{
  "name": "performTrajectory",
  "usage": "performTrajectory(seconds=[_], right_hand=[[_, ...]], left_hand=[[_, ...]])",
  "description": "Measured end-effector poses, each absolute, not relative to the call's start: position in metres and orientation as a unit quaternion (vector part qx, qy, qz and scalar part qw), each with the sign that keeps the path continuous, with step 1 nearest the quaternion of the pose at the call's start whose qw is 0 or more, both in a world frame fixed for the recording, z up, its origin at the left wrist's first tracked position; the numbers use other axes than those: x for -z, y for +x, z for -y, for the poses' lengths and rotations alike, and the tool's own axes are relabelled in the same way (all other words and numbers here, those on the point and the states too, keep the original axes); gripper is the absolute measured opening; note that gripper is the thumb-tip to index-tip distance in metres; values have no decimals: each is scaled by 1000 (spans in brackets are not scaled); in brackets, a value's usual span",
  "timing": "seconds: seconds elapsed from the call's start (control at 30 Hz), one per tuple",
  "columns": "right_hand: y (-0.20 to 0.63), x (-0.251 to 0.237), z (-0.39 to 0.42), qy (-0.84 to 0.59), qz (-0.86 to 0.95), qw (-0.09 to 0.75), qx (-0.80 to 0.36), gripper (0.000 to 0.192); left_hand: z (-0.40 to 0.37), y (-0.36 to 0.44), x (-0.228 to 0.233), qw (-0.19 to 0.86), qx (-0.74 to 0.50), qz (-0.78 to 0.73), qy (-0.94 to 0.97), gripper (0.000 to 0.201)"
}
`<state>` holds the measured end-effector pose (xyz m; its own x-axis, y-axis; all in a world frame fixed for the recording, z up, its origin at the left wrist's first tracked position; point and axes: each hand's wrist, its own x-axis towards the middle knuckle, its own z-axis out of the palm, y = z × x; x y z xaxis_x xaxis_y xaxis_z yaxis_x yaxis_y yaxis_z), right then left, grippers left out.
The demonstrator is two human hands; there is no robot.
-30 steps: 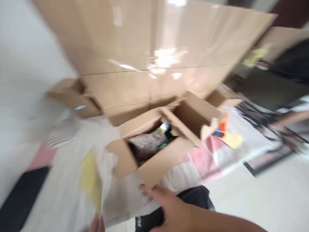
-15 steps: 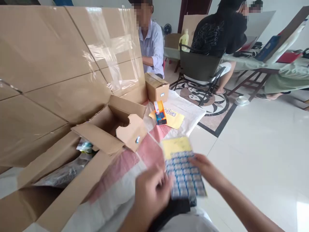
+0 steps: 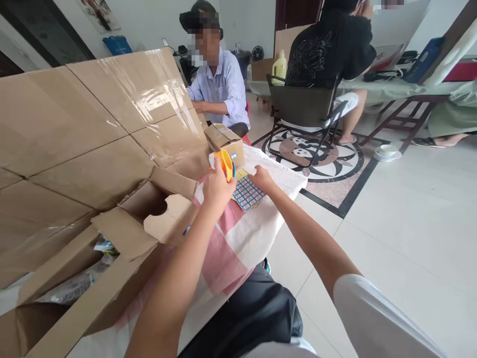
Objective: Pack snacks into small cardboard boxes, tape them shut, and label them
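Note:
My left hand (image 3: pixel 217 185) is stretched out over the woven sack sheet (image 3: pixel 261 223) and grips an orange and blue tool (image 3: pixel 227 164), lifted above the sheet. My right hand (image 3: pixel 262 178) rests on a yellow sheet of small blue labels (image 3: pixel 247 192) that lies flat on the sack sheet. A small closed carton (image 3: pixel 224 141) stands just beyond both hands. An open cardboard box (image 3: pixel 122 248) with bagged goods inside sits at my lower left.
Tall taped cartons (image 3: pixel 89 124) form a wall on the left. A person in a light blue shirt (image 3: pixel 219 87) sits behind the small carton. Another person in black (image 3: pixel 328 44) sits on a chair (image 3: pixel 301 107) at a table. Tiled floor lies to the right.
Both arms have reached forward. The label sheet went from my hands down onto the sack sheet, and my left hand has picked up the orange and blue tool that lay there.

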<state>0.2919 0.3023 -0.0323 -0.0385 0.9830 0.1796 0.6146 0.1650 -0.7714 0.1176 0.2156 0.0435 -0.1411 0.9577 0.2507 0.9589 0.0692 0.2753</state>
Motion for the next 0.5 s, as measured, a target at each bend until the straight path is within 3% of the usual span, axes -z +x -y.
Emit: performTrajectory(seconds=[0.1,0.23,0.37,0.5], right_hand=[[297,47,-302,-621,606,447,-217,41],[318,70,-282,-618,559,518,-194,32],[322,79,-272,-606,536,560,-177,26],[315,76,-271,-591,556,561,-164,22]], left_hand=[[-216,139,-13,-23,156,734,-661,79],[-215,147,23,-39,164,732,-660,81],[-200,119,32,-109,272,725,-623,84],[-189,93,37,-146,344,703,-606,70]])
